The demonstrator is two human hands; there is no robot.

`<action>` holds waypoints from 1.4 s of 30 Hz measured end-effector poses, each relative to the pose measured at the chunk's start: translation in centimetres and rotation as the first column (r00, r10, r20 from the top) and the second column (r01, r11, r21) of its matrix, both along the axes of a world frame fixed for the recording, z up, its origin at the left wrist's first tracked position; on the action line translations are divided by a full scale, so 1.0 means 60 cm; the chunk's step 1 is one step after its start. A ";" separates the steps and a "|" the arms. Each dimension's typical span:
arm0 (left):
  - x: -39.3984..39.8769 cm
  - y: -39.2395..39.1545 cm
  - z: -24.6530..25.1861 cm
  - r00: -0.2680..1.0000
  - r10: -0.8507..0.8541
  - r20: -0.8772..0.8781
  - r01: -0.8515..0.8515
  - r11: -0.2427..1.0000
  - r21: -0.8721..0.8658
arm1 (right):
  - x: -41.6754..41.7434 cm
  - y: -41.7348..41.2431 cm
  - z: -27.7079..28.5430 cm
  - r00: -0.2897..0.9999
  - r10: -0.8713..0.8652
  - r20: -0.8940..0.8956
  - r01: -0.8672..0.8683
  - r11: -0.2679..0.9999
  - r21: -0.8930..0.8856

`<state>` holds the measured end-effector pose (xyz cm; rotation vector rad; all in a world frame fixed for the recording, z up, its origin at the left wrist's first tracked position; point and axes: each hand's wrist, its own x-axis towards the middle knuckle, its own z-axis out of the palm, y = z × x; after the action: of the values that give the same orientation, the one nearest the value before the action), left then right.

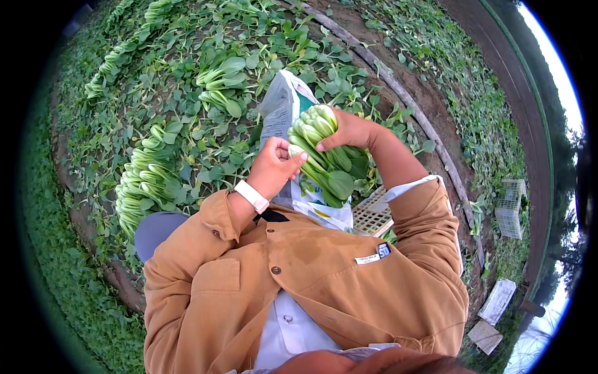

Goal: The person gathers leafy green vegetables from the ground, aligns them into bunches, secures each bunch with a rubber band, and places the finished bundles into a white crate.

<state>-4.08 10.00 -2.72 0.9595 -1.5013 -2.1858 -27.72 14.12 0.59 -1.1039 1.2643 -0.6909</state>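
Note:
A bunch of bok choy, pale stem bases together and dark leaves hanging toward my body, is gripped from the right by my right hand, its thumb across the stems. My left hand, with a white band at the wrist, pinches the base of one bok choy at the bunch's near left side between thumb and curled fingers. Behind and below the bunch is a white and green printed plastic bag, partly hidden by the vegetables and hands.
Rows of picked bok choy lie at left, with a smaller pile ahead, on leafy ground. A pale slatted plastic crate is near my right elbow. A long grey pole or pipe curves along the right; more crates stand beyond.

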 end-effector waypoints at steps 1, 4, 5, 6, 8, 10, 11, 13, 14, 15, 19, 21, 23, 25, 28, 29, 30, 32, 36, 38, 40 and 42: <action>-0.005 -0.002 -0.003 1.000 0.023 -0.004 -0.023 1.000 -0.002 | 0.000 -0.001 0.000 1.000 -0.003 -0.019 0.002 1.000 -0.008; -0.015 -0.002 0.006 0.994 0.105 -0.005 -0.105 0.994 0.001 | -0.001 -0.001 -0.004 0.997 -0.006 -0.081 0.003 0.999 -0.036; -0.016 0.001 0.008 0.992 0.125 -0.016 -0.125 0.992 0.025 | -0.002 0.000 -0.007 0.995 -0.002 -0.102 -0.003 0.999 -0.050; -0.017 0.003 0.009 0.989 0.146 -0.027 -0.144 0.988 0.050 | -0.002 0.001 -0.010 0.992 0.001 -0.124 -0.009 0.998 -0.063; -0.018 0.009 0.009 0.986 0.163 -0.026 -0.161 0.984 0.078 | -0.001 0.009 -0.012 0.984 -0.026 -0.174 0.013 0.997 -0.074; -0.018 0.017 0.012 0.987 0.160 -0.006 -0.159 0.984 0.082 | -0.003 0.013 -0.014 0.987 -0.032 -0.157 0.020 0.997 -0.078; -0.019 0.020 0.018 0.991 0.136 -0.007 -0.136 0.991 0.020 | -0.004 0.015 -0.017 0.991 -0.034 -0.132 0.024 0.996 -0.081; -0.019 0.024 0.028 0.996 0.087 -0.006 -0.087 0.991 -0.102 | -0.006 0.017 -0.020 0.996 -0.040 -0.084 0.033 0.996 -0.085; -0.020 0.021 0.018 1.000 0.021 -0.007 -0.022 0.990 -0.140 | -0.008 0.018 -0.016 0.997 -0.034 -0.073 0.028 0.996 -0.081; -0.022 0.018 0.018 1.000 0.019 -0.007 -0.019 0.993 -0.117 | -0.008 0.018 -0.014 0.997 -0.028 -0.065 0.023 0.997 -0.080; -0.027 0.008 0.017 1.000 -0.009 0.010 0.010 0.997 -0.073 | -0.008 0.016 -0.011 0.999 -0.007 -0.051 0.002 0.997 -0.083; -0.024 0.005 0.013 1.000 -0.006 0.011 0.006 0.999 -0.054 | -0.011 0.016 -0.012 0.999 0.000 -0.052 -0.005 0.996 -0.093; -0.022 0.004 0.009 1.000 0.024 -0.002 -0.024 1.000 -0.016 | -0.015 0.015 -0.016 0.999 0.005 -0.052 -0.011 0.994 -0.106; -0.024 0.001 0.008 0.999 0.037 0.014 -0.036 0.999 -0.022 | -0.010 0.014 -0.009 0.998 0.000 -0.061 -0.005 0.997 -0.079; -0.025 -0.004 0.005 1.000 0.029 0.010 -0.029 0.999 0.017 | 0.000 0.019 -0.005 0.986 -0.020 -0.164 0.006 0.996 -0.088; -0.025 -0.005 0.005 1.000 0.022 0.004 -0.022 0.999 0.039 | 0.004 0.022 -0.004 0.977 -0.030 -0.213 0.009 0.995 -0.099; -0.023 -0.005 0.005 0.998 0.046 -0.047 -0.040 0.993 0.113 | 0.010 0.026 -0.001 0.970 -0.037 -0.241 0.010 0.994 -0.111; -0.017 -0.002 0.007 0.984 0.104 -0.142 -0.064 0.963 0.260 | 0.018 0.031 0.003 0.970 -0.069 -0.235 0.035 0.988 -0.148; -0.003 -0.021 -0.018 0.986 -0.089 -0.143 0.115 0.976 0.187 | 0.041 0.047 0.004 0.953 -0.126 -0.276 0.044 0.957 -0.286; -0.004 -0.039 -0.023 0.963 -0.212 -0.163 0.238 0.959 0.155 | 0.054 0.058 0.005 0.949 -0.160 -0.272 0.069 0.947 -0.313; -0.004 -0.029 -0.011 0.962 -0.227 -0.149 0.243 0.965 0.096 | 0.065 0.073 0.009 0.925 -0.223 -0.308 0.098 0.922 -0.374; -0.007 -0.015 0.009 0.961 -0.242 -0.136 0.250 0.967 0.042 | 0.072 0.090 0.019 0.901 -0.307 -0.306 0.134 0.868 -0.478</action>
<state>-4.53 9.08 -2.16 0.6605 -1.5753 -2.4246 -23.42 19.51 1.75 -1.5344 1.6277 -1.0194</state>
